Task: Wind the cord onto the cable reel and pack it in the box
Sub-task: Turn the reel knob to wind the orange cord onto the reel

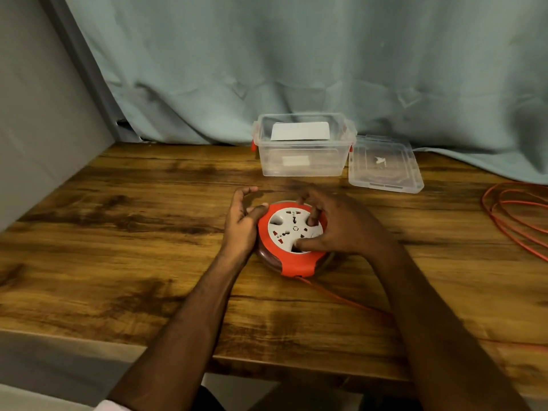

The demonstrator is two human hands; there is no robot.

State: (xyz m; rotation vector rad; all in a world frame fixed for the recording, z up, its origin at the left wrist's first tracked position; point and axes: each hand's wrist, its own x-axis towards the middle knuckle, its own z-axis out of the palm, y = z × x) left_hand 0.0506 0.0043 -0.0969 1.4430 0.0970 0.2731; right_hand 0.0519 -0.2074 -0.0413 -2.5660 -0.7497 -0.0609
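Red-and-white cable reel (293,235), orange-red cord (516,215), clear box (302,149), brown wood-grain table (148,232).

Table (124,232) is showing dark-grained wood with a slight sheen. Cable reel (292,262) is looking like smooth red and white plastic. Box (302,161) and lid (385,170) are appearing as clear plastic. Curtain (296,60) is hanging as matt creased cloth.
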